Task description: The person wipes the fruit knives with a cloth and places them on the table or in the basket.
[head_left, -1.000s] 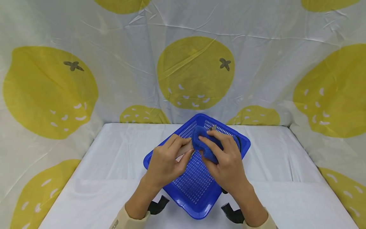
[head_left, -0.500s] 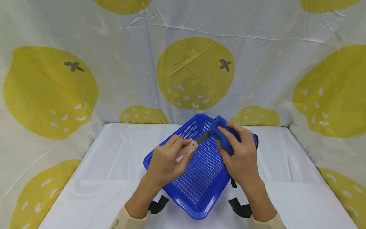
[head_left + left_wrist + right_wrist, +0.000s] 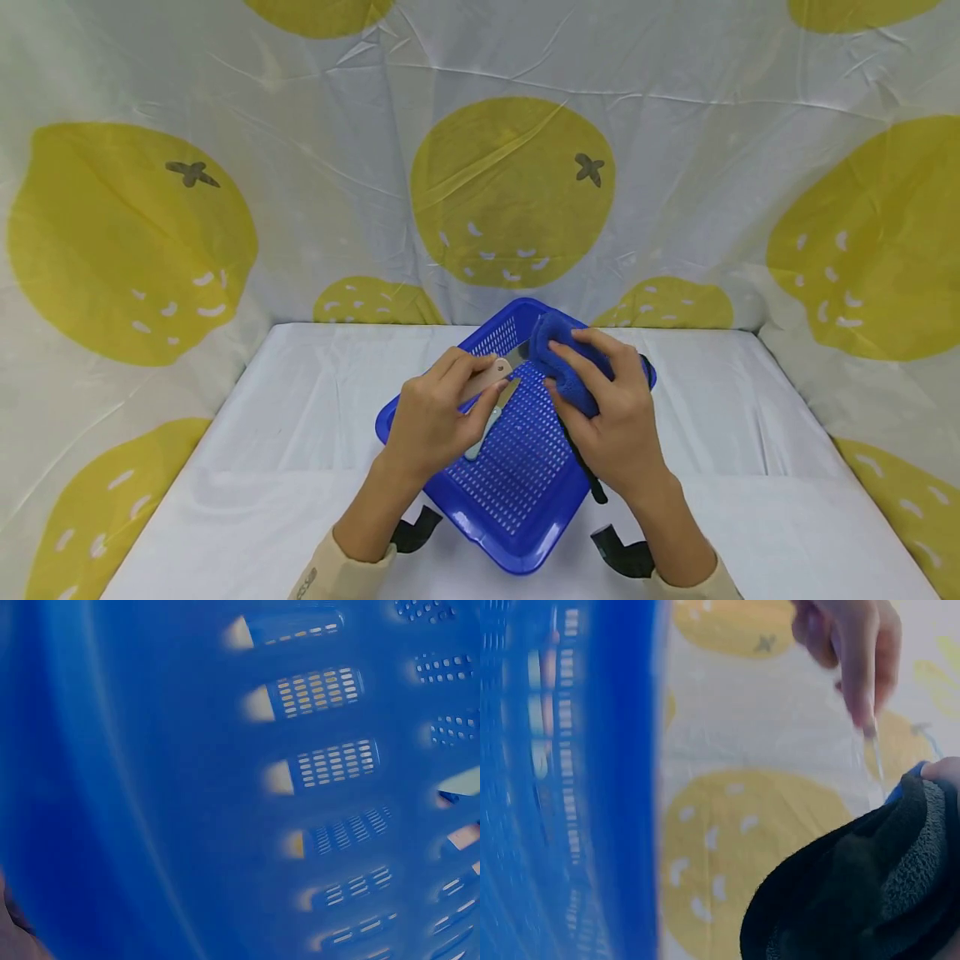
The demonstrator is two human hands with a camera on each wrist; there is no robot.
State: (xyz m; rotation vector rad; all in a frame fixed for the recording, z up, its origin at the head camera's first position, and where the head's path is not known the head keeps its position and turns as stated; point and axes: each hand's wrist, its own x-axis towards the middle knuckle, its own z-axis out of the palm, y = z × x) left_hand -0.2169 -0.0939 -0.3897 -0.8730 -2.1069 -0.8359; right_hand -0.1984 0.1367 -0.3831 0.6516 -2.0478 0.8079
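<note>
My left hand (image 3: 435,421) pinches the pale pink handle of a knife (image 3: 483,379) above the basket, its blade pointing up and right. A folded blue cloth (image 3: 551,340) is gripped in my right hand (image 3: 611,417) and wraps the blade's outer part, hiding the tip. A short stretch of bare metal shows between handle and cloth. In the right wrist view, the cloth's dark underside (image 3: 922,847) fills the lower right, with my left hand (image 3: 866,660) above it. Below, a second knife (image 3: 483,432) with a pale green handle lies in the basket.
A blue perforated plastic basket (image 3: 517,557) stands cornerwise on the white-covered table (image 3: 322,400), beneath both hands. A white curtain with yellow fruit prints (image 3: 513,192) hangs behind and at both sides. Black curved pieces (image 3: 622,557) sit by the wrists.
My right hand slid the cloth right along the blade, baring most of it, then moved back left over it. The left hand shifted slightly, and the knife in the basket came into sight.
</note>
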